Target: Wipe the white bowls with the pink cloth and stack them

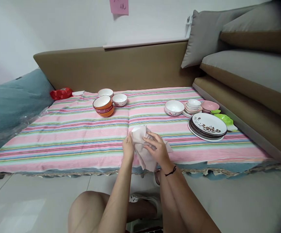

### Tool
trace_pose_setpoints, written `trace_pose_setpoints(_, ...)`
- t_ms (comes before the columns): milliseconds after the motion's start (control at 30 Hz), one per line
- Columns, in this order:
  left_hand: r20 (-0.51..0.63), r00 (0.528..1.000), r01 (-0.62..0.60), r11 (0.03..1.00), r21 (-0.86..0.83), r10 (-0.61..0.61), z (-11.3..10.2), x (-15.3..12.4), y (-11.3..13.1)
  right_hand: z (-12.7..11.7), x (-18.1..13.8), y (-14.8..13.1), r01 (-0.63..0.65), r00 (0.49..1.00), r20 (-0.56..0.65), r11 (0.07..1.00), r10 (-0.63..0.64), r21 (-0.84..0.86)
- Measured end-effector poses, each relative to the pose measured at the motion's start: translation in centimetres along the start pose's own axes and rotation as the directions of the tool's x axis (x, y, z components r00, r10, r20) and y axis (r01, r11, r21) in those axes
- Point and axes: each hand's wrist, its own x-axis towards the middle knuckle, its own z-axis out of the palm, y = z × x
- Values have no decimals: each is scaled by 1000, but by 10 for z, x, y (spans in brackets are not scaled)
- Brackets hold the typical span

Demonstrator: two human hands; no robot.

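Observation:
In front of me, above the front edge of the striped cover, my left hand (128,147) grips the left side of a white dish (136,128). Only a sliver of its rim shows, so I cannot tell whether it is a bowl or a plate. A pale beige cloth (140,142) drapes over most of it and hangs down below. My right hand (158,148), with a dark band on the wrist, presses the cloth against the dish, fingers bent over the fabric.
Stacked orange bowls (103,106) and white bowls (119,99) stand left of centre. On the right are a white bowl (174,107), small stacked dishes (193,105), a pink bowl (210,105), patterned plates (208,124) and a green leaf-shaped dish (225,121). Cushions (249,68) rise beyond.

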Motion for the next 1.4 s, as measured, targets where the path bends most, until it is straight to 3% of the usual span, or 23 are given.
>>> trace_pose_setpoints(167,29,993,113,987,-112,-111,-6,3,2,5,3,-6,-17,1000,9,995,16,102)
trace_pose_setpoints(433,56,997,65,994,-84,-61,-5,0,1,12,3,-8,-104,992,-69,991,110,87)
trace_pose_setpoints(867,0,996,87,995,-39,-87,-10,6,-5,7,1,-1,-191,981,16,981,192,-29)
trace_pose_setpoints(1067,-66,995,74,996,49,-71,-12,8,-8,5,-3,5,-315,949,-21,949,314,-31)
trace_pose_setpoints(1400,-101,988,115,993,-4,-115,-16,10,-13,8,-4,5,-428,898,-101,903,429,37)
